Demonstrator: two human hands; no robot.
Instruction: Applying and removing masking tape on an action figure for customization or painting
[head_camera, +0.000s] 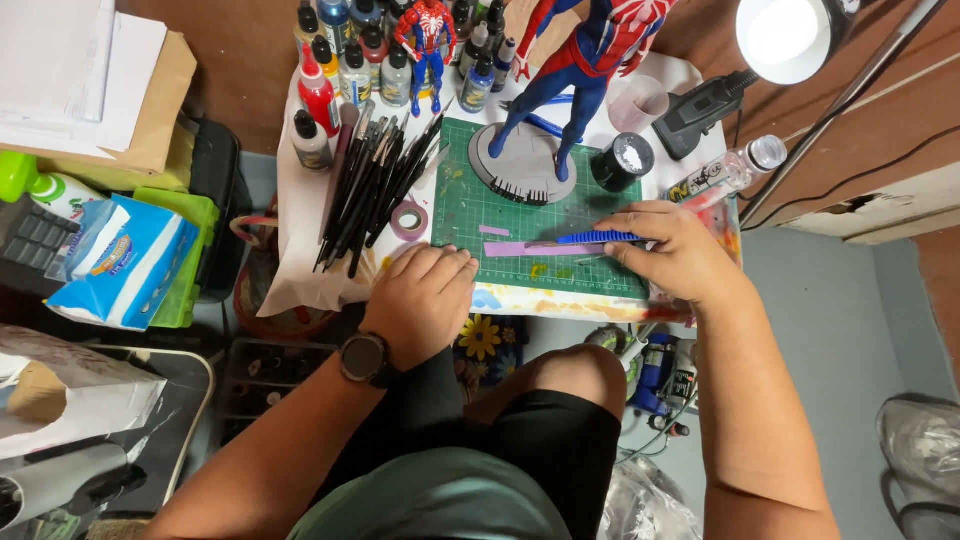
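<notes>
My left hand (425, 295) rests knuckles-up at the near left corner of a green cutting mat (520, 215), fingers curled, holding nothing visible. A black watch sits on that wrist. My right hand (675, 250) grips a blue-handled craft knife (598, 237) that lies across the mat. Its tip points left over a strip of purple tape (530, 249). A smaller purple piece (494, 230) lies just above the strip. A red and blue superhero figure (585, 60) stands on a round grey base (520, 160) at the mat's far edge.
Several black paintbrushes (375, 190) fan out left of the mat beside a purple tape roll (408, 220). Paint bottles (385, 60) line the back. A lamp (785, 35), black jar (622, 160) and rotary tool (705, 110) stand right. A tissue pack (125, 260) lies far left.
</notes>
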